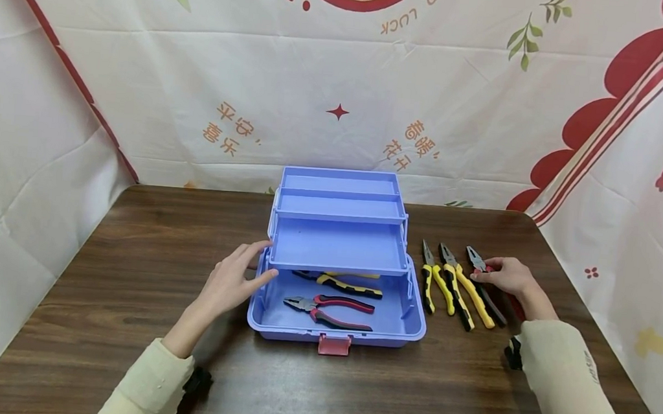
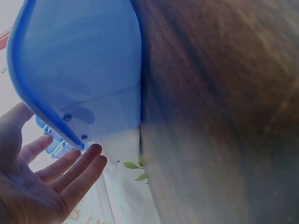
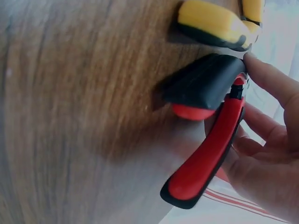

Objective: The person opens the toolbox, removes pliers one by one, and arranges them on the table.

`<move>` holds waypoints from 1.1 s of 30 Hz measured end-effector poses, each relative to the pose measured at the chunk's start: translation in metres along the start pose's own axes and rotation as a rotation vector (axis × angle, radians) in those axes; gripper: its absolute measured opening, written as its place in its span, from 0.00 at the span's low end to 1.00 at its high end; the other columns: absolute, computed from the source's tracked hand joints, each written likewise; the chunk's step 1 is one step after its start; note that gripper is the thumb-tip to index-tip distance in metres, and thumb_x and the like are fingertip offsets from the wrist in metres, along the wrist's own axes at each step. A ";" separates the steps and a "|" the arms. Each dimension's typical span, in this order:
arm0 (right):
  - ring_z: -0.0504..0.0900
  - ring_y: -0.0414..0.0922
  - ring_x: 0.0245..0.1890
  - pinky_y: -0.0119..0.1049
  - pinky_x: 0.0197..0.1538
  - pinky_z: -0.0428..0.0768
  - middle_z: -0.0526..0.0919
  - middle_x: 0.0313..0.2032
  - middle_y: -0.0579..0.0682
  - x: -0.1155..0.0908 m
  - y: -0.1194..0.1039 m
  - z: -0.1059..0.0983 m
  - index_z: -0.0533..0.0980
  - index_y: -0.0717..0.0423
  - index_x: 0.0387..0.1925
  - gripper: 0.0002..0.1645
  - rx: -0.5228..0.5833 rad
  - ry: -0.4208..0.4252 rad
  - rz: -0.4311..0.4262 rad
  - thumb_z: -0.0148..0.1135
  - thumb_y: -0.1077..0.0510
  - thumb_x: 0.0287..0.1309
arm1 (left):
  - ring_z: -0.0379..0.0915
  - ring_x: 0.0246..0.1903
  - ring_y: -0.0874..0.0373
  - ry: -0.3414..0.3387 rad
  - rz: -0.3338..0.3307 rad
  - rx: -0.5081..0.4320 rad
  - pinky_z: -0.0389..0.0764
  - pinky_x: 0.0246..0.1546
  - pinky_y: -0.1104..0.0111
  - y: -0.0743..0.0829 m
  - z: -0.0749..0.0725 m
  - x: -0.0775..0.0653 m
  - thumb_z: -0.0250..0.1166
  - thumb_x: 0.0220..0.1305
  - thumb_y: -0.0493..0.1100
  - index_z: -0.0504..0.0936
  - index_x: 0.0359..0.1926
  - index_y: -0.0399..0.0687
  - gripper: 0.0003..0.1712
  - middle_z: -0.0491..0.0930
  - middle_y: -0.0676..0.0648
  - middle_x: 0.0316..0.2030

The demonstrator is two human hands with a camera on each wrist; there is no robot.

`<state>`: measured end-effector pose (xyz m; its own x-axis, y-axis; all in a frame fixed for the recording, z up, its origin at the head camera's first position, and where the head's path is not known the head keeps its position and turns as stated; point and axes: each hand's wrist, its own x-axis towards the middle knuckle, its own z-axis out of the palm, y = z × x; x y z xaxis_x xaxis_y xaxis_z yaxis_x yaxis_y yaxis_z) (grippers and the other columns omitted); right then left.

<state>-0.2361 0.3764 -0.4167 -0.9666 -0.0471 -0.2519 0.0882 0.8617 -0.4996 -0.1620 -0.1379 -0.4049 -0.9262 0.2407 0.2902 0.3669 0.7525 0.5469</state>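
Note:
My right hand (image 1: 510,277) pinches red-and-black combination pliers (image 1: 478,260) near the pivot, right of the toolbox. In the right wrist view their handles (image 3: 201,156) spread apart, one tilted away from the tabletop. My left hand (image 1: 234,282) is at the left side of a blue-violet toolbox (image 1: 335,338), its thumb over the rim and its fingers extended along the outside. Inside the toolbox lie another pair of red-and-black pliers (image 1: 314,312) and yellow-and-black pliers (image 1: 354,289), the latter partly hidden under the raised tray (image 1: 337,246).
Left of the held pliers lie yellow-and-black long-nose pliers (image 1: 429,273) and larger yellow-and-black pliers (image 1: 457,282) on the brown wooden table (image 1: 387,393). A pink latch (image 1: 334,345) hangs at the toolbox front. A printed white cloth (image 1: 342,71) hangs behind the table.

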 end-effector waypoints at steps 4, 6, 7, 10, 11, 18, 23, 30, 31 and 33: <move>0.66 0.63 0.44 0.55 0.44 0.66 0.66 0.47 0.73 -0.001 -0.001 -0.001 0.63 0.76 0.52 0.44 -0.033 0.014 -0.004 0.61 0.42 0.47 | 0.74 0.37 0.55 0.002 0.000 0.003 0.73 0.33 0.57 0.000 0.000 0.000 0.58 0.55 0.60 0.67 0.58 0.54 0.31 0.72 0.45 0.47; 0.67 0.63 0.44 0.55 0.44 0.66 0.66 0.47 0.73 -0.002 -0.001 -0.001 0.64 0.76 0.52 0.44 -0.036 0.015 0.000 0.61 0.42 0.47 | 0.74 0.37 0.55 0.003 0.001 0.003 0.73 0.33 0.57 0.000 0.000 0.000 0.58 0.55 0.59 0.67 0.58 0.53 0.31 0.72 0.44 0.47; 0.67 0.63 0.44 0.54 0.44 0.66 0.66 0.47 0.73 -0.002 -0.002 -0.001 0.64 0.76 0.52 0.44 -0.036 0.015 0.001 0.61 0.42 0.47 | 0.74 0.37 0.56 0.004 0.001 0.004 0.73 0.33 0.57 0.000 0.000 0.000 0.58 0.55 0.59 0.67 0.58 0.53 0.31 0.72 0.44 0.47; 0.67 0.63 0.44 0.54 0.44 0.67 0.66 0.48 0.73 -0.002 -0.002 -0.001 0.64 0.76 0.52 0.43 -0.030 0.012 0.015 0.61 0.43 0.48 | 0.74 0.37 0.56 0.003 0.002 0.004 0.74 0.33 0.57 0.000 0.000 0.000 0.58 0.55 0.59 0.67 0.58 0.53 0.31 0.72 0.44 0.47; 0.67 0.62 0.43 0.54 0.44 0.67 0.66 0.47 0.73 -0.002 -0.003 -0.001 0.64 0.76 0.52 0.43 -0.027 0.010 0.020 0.61 0.43 0.48 | 0.74 0.37 0.56 0.003 0.001 0.004 0.74 0.33 0.57 0.000 0.000 0.000 0.58 0.55 0.59 0.67 0.58 0.53 0.31 0.72 0.44 0.47; 0.67 0.64 0.45 0.55 0.44 0.66 0.68 0.47 0.72 -0.005 -0.009 -0.004 0.67 0.74 0.50 0.41 -0.045 0.082 -0.028 0.60 0.41 0.48 | 0.74 0.38 0.53 -0.004 -0.006 -0.001 0.73 0.33 0.57 0.001 0.000 0.000 0.57 0.55 0.60 0.67 0.58 0.54 0.32 0.71 0.44 0.47; 0.67 0.61 0.48 0.53 0.43 0.68 0.70 0.49 0.67 -0.010 -0.036 -0.009 0.67 0.67 0.53 0.39 0.098 0.134 -0.093 0.57 0.40 0.51 | 0.74 0.38 0.53 -0.004 -0.005 0.002 0.73 0.33 0.56 0.001 0.000 0.000 0.58 0.55 0.59 0.67 0.58 0.54 0.31 0.72 0.44 0.47; 0.75 0.51 0.41 0.40 0.41 0.73 0.75 0.46 0.59 -0.018 -0.102 -0.015 0.66 0.60 0.56 0.31 0.308 -0.045 -0.365 0.56 0.46 0.56 | 0.75 0.38 0.53 -0.003 -0.008 -0.001 0.73 0.34 0.56 0.001 0.000 0.000 0.59 0.55 0.57 0.67 0.58 0.53 0.31 0.71 0.44 0.48; 0.75 0.51 0.41 0.39 0.41 0.74 0.75 0.46 0.59 -0.019 -0.110 -0.015 0.66 0.59 0.56 0.30 0.334 -0.082 -0.397 0.56 0.47 0.56 | 0.74 0.38 0.52 -0.003 -0.009 -0.002 0.73 0.34 0.56 0.001 0.000 0.000 0.60 0.55 0.57 0.67 0.58 0.53 0.31 0.71 0.44 0.48; 0.76 0.52 0.42 0.39 0.41 0.74 0.74 0.47 0.60 -0.020 -0.127 -0.012 0.65 0.61 0.56 0.29 0.404 -0.154 -0.441 0.56 0.50 0.57 | 0.74 0.37 0.52 -0.005 -0.012 -0.005 0.73 0.34 0.56 0.001 0.000 0.000 0.60 0.55 0.56 0.67 0.58 0.52 0.31 0.71 0.43 0.48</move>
<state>-0.2314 0.2744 -0.3383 -0.8898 -0.4533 -0.0519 -0.1981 0.4863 -0.8510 -0.1615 -0.1368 -0.4040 -0.9309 0.2346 0.2801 0.3563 0.7524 0.5540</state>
